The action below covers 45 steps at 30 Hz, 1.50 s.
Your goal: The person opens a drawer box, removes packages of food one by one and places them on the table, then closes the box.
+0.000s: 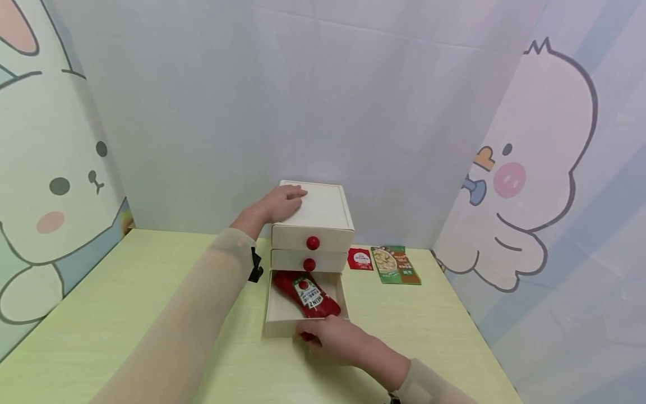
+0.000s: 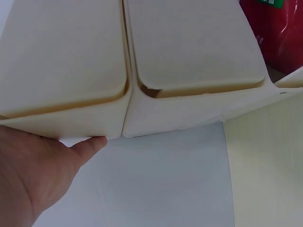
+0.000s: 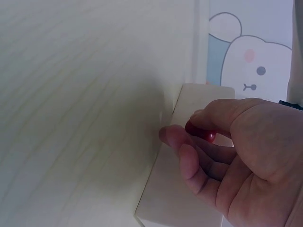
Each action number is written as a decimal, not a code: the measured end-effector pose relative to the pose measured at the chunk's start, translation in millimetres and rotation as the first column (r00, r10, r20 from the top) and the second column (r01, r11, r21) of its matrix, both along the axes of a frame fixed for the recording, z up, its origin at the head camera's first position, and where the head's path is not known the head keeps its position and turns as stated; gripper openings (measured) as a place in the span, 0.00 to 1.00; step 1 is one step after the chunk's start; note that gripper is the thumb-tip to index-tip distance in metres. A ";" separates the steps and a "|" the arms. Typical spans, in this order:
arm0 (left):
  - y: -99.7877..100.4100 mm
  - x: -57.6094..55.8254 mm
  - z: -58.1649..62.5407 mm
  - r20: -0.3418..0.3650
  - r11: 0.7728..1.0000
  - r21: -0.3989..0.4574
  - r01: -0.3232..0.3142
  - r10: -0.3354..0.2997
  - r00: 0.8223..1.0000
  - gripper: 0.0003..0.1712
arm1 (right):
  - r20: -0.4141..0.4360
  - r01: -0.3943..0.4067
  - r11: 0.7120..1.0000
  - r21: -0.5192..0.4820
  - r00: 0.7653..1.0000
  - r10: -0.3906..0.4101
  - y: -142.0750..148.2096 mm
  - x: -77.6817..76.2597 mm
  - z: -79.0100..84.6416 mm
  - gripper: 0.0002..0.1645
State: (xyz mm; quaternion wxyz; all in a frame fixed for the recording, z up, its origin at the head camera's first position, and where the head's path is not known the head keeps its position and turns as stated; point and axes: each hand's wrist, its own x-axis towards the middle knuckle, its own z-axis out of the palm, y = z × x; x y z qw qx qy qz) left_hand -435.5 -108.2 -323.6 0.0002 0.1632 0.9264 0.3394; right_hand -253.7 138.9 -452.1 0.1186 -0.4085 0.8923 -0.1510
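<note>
A small white drawer cabinet (image 1: 323,205) with red knobs stands against the back curtain. Its bottom drawer (image 1: 282,328) is pulled out, and inside lies a red Heinz ketchup pouch (image 1: 308,294), label up. My left hand (image 1: 284,203) rests on the cabinet's top; in the left wrist view its thumb lies along the cabinet's side. At the drawer front, my right hand (image 1: 335,339) pinches the drawer's red knob (image 3: 208,135) between thumb and fingers. The middle drawer (image 1: 290,260) and the top drawer (image 1: 287,238) are closed.
To the right of the cabinet, a small red packet (image 1: 360,259) and a green-and-brown food packet (image 1: 395,265) lie on the pale yellow table (image 1: 414,331). Curtains with cartoon animals hang on both sides, and a plain white curtain (image 1: 404,112) hangs behind.
</note>
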 end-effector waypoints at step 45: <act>0.3 2.1 1.9 0.008 1.000 -0.003 -0.002 0.002 1.000 0.33 | -0.025 -0.011 0.999 -0.031 1.000 0.011 3.5 27.3 -5.4 0.14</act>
